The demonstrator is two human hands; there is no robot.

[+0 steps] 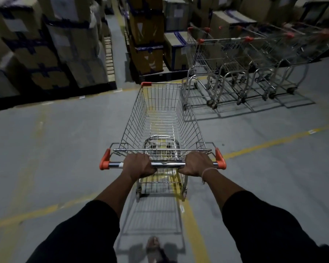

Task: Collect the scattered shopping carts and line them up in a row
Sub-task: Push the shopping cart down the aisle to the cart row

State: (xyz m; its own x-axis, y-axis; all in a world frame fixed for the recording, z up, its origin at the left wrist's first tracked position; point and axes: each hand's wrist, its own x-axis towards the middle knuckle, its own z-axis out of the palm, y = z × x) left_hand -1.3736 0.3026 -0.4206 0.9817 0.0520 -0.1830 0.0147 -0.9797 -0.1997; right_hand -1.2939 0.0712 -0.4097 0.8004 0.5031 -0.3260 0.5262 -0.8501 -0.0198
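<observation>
Along the left wall stand stacked cardboard boxes [51, 40] on pallets. At the middle, the left hand [138, 165] and the right hand [197, 164] both curl tight round the handle bar [167, 164] of a shopping cart [160, 118], whose long axis points straight ahead from the person. To the right and ahead stands the row of carts [241, 59]; the cart's nose sits just left of it, nearer the right hand, so it likely needs steering right.

A grey concrete floor [55, 133] marked with yellow painted lines [270, 143] carries everything; the wire shopping cart [160, 118] stands on it straight ahead of the hands; a row of nested carts [241, 69] stands ahead and right; stacked cardboard boxes [46, 44] rest ahead and left.
</observation>
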